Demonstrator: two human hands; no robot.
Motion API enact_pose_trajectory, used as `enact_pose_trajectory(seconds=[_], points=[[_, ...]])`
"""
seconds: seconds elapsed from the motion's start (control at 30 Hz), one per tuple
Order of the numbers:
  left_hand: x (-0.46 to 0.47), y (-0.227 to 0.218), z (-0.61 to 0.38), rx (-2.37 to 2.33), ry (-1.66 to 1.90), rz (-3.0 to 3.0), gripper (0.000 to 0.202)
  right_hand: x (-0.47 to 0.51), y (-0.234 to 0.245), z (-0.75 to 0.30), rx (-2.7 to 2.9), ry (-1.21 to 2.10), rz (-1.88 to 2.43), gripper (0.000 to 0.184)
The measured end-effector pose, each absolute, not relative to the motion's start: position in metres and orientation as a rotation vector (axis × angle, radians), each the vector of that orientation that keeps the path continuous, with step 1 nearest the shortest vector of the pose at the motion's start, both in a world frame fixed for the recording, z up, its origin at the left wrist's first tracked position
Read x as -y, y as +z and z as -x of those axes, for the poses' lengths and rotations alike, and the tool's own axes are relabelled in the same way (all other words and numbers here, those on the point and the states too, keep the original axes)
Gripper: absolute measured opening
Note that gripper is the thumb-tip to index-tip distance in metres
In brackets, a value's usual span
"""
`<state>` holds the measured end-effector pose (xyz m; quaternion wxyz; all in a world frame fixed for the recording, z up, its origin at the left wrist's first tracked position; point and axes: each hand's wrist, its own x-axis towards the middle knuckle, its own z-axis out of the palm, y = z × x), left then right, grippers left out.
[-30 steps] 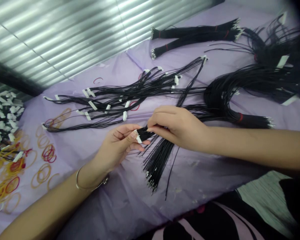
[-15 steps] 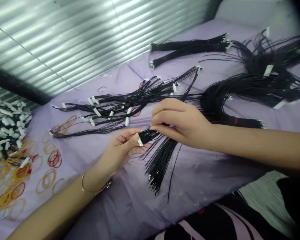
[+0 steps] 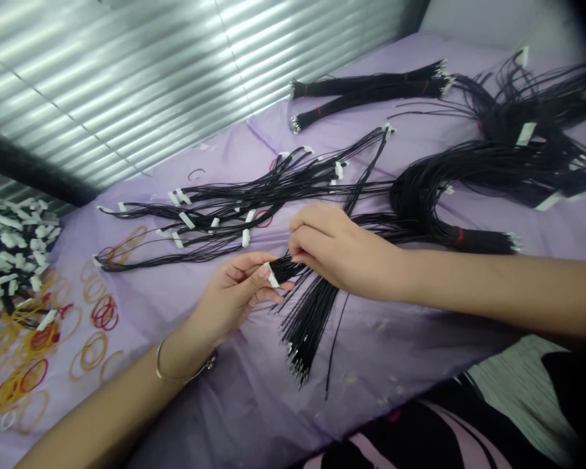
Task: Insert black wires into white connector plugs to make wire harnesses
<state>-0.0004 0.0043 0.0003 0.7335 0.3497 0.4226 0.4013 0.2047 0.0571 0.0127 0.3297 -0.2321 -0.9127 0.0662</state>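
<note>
My left hand (image 3: 241,286), with a bangle at the wrist, pinches a white connector (image 3: 272,274) between thumb and fingers. Black wires (image 3: 286,267) run out of the connector toward my right hand (image 3: 329,244). The right fingers are closed on the wires just beside the connector; their tips are partly hidden. Below the right hand, a fan of loose black wires (image 3: 307,326) with metal terminals at their ends lies on the purple cloth, and one single wire (image 3: 333,352) hangs apart from it.
Wires with white connectors (image 3: 215,225) lie behind my hands. Tied black wire bundles (image 3: 371,91) rest at the back, and a curved bundle (image 3: 415,189) on the right. Rubber bands (image 3: 92,352) and a heap of white connectors (image 3: 14,247) are at left. Metal slats (image 3: 166,78) rise behind the purple cloth (image 3: 215,410).
My right hand has moved slightly left and down along the wires, closer to the connector. My left hand keeps its hold on the connector, almost unmoved.
</note>
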Motion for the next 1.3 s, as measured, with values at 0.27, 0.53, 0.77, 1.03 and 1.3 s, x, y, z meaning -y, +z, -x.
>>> enact_pose_trajectory(seconds=[0.27, 0.53, 0.77, 1.03, 1.3], points=[[-0.005, 0.003, 0.000, -0.967, 0.880, -0.745, 0.021, -0.062, 0.030, -0.212, 2.296, 0.312, 0.676, 0.010], [-0.005, 0.002, 0.001, -0.917, 0.901, -0.778, 0.014, -0.055, 0.023, -0.208, 2.447, 0.167, 0.519, 0.027], [-0.005, 0.003, 0.001, -0.928, 0.890, -0.763, 0.016, -0.056, 0.013, -0.203, 2.385, 0.205, 0.547, 0.023], [-0.005, 0.003, -0.001, -0.928, 0.897, -0.775, 0.017, -0.052, 0.010, -0.201, 2.322, 0.272, 0.565, 0.018], [-0.005, 0.004, -0.001, -0.944, 0.879, -0.768, 0.019, -0.053, 0.007, -0.198, 2.268, 0.368, 0.562, 0.016]])
